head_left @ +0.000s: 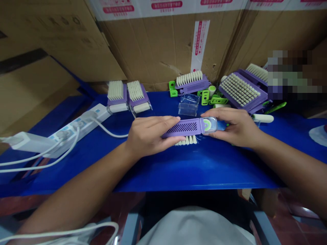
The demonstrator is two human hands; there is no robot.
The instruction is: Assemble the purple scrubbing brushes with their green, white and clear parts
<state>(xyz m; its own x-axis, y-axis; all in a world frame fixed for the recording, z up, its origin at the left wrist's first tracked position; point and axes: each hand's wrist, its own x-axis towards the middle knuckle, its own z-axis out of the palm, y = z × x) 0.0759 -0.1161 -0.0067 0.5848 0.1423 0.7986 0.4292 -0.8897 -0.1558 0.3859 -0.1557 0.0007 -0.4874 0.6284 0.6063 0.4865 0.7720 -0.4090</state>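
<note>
My left hand [149, 136] and my right hand [235, 127] both grip a long purple brush [181, 128] above the blue table top [194, 170]. Its slotted back faces up, and pale bristles [186, 140] show beneath it. My right fingers hold the end with a clear cap [209, 124] over a green ring. Just beyond my hands stands a clear plastic box [188, 105]. Green plastic clips [205, 97] and a white roller [263, 118] lie near my right hand. Several other purple brushes [242, 90] rest along the far side.
A white power strip [79, 126] with white cables lies on the left of the table. Stacked cardboard cartons [163, 44] form a wall behind it. A pixelated patch hides the far right. A white pad [318, 134] sits at the right edge.
</note>
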